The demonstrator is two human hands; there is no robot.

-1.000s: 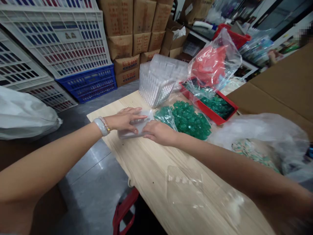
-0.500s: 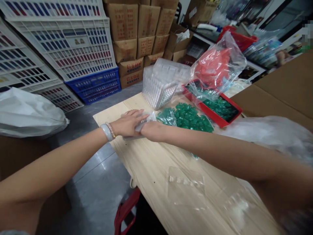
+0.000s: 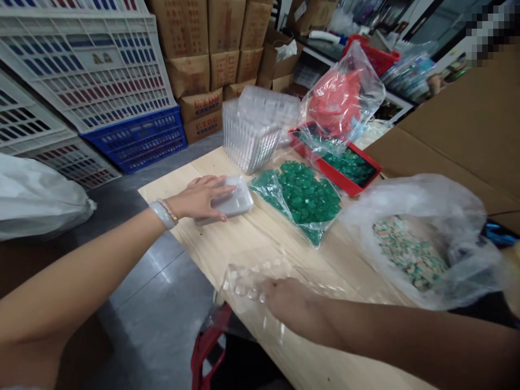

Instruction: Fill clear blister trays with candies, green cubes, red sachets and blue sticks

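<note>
Beyond the left hand [image 3: 199, 197] on the pale wooden table [image 3: 235, 244] stands a ridged clear plastic tray stack [image 3: 252, 135], while beyond the right hand [image 3: 286, 298] lies a clear plastic bag of green pieces [image 3: 299, 206], with a red rectangular box [image 3: 339, 181] behind it.

It looks like a packing workshop. Past the left hand [image 3: 205, 197], plastic crates [image 3: 101, 57] and brown boxes [image 3: 225, 27] stand in tall piles. The wooden table [image 3: 266, 233] has a bag of green bits [image 3: 304, 195] beyond the right hand [image 3: 286, 298] and a stack of clear trays [image 3: 252, 130] beyond the left.
</note>
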